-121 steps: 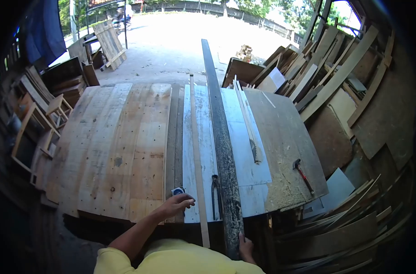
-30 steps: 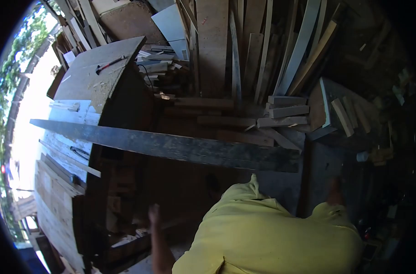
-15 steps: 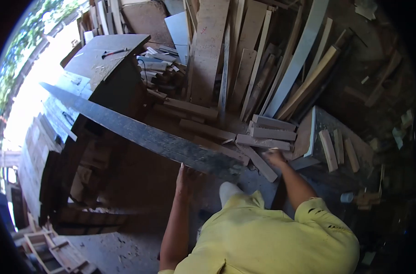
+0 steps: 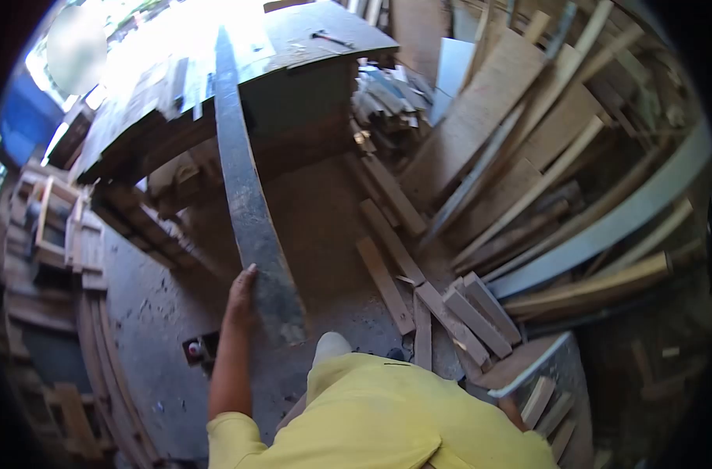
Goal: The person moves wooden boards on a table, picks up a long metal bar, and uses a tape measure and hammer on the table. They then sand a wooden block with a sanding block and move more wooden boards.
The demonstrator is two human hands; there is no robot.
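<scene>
A long dark wooden plank point(image 4: 254, 211) stretches from near my feet up to the workbench, its far end lying in the bright light there. My left hand point(image 4: 242, 288) grips the plank's left edge near its close end, thumb on top and the other fingers hidden beneath. At the lower right, a small part of my right arm point(image 4: 512, 412) shows beside a box-like piece with a pale edge point(image 4: 532, 363). The fingers of that hand are hidden, so what they touch cannot be seen.
A workbench point(image 4: 317, 35) with a hammer-like tool point(image 4: 332, 38) stands ahead. Short wood blocks point(image 4: 477, 320) lie on the floor at right, below leaning boards point(image 4: 481, 125). A small dark object point(image 4: 199, 349) sits on the floor left of my arm. Wooden frames point(image 4: 55, 219) are stacked far left.
My view has turned, and the plank now points more straight ahead. My left hand keeps its hold on it. My right hand, earlier over the wood blocks, has come back lower, close to my body.
</scene>
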